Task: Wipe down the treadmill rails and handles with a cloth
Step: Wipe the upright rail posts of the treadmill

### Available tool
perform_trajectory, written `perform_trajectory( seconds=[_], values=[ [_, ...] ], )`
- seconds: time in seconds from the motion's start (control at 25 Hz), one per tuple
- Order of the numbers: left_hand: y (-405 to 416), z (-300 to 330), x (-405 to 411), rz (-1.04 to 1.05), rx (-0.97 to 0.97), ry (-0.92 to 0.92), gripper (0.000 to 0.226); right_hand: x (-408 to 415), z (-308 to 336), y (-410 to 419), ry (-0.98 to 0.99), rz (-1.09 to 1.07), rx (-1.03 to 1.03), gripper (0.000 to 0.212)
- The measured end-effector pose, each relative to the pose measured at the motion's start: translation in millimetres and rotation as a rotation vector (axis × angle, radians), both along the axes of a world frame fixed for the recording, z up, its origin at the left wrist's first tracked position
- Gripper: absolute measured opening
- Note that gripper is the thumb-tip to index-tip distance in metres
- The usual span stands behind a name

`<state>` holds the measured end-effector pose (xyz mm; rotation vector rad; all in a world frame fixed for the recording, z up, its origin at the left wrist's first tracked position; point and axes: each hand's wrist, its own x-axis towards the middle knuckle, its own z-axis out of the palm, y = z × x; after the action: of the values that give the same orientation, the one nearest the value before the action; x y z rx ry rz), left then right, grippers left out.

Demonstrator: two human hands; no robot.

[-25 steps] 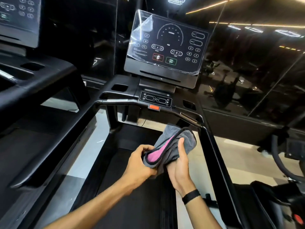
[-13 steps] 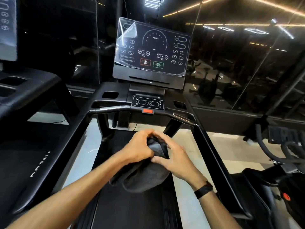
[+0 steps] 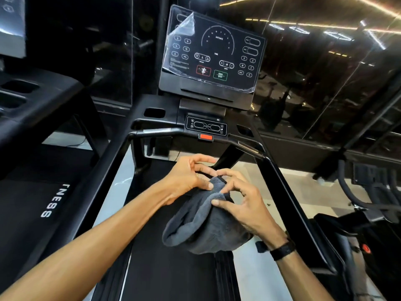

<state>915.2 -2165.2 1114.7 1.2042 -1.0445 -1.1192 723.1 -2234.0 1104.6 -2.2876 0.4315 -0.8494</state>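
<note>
Since half a second ago: camera has tipped up slightly, console sits higher and more centred in view; both hands have shifted a little toward the right rail, fingers more splayed on top of the cloth than before. A second ago the cloth showed a pink face; that side is now out of sight, only grey showing.

Left hand [image 3: 186,177]: thumb and forefinger pinch the top fold of the cloth [image 3: 201,227], other fingers lifted and loosely spread. Ring on one finger.

Right hand [image 3: 243,203]: thumb pressed onto the cloth's upper edge, fingertips curled over the fold from the far side, pinching it. Black band [image 3: 282,250] on that wrist.

Cloth: grey, bunched, hanging from both hands in mid-air above the treadmill belt [image 3: 173,274]. Not touching either rail or the handlebar.

Left rail [image 3: 102,183] and right rail [image 3: 288,192] run down each side of the belt, well apart from the cloth. Front handlebar [image 3: 156,132] crosses ahead of the hands, red stop button [image 3: 205,137] at its middle, small control panel [image 3: 206,126] just above. Console screen [image 3: 213,55] has peeling protective film at its top-left corner. Second treadmill [image 3: 32,101] on the left. Glass wall behind reflects ceiling light strips.
</note>
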Motion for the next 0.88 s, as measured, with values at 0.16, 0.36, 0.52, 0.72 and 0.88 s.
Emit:
perform_trajectory(
  seconds=[0.16, 0.36, 0.52, 0.72, 0.88],
  values=[
    [-8.9, -5.4, -17.1, 0.029, -0.038, 0.05, 0.061, -6.4, 3.4, -1.1, 0.061, -0.069, 0.073, 0.021],
    [-11.8, -15.4, -35.1, 0.01, -0.126, -0.042, 0.045, -30.0, 6.7, -5.4, 0.223, -0.203, 0.145, 0.025],
    [-7.2, -37.8, -47.3, -0.074, -0.238, -0.365, 0.023, -54.6, 18.2, -27.0, 0.057, -0.309, 0.158, 0.025],
    [-29.3, -49.1, -70.7, -0.03, -0.182, -1.152, 0.03, -107.2, 33.8, -64.4, -0.107, -0.317, 0.316, 0.024],
    [-67.0, -26.5, -86.5, 0.058, -0.046, -1.012, 0.028, -164.4, 19.8, -103.9, -0.02, -0.415, 0.289, 0.022]
  ],
)
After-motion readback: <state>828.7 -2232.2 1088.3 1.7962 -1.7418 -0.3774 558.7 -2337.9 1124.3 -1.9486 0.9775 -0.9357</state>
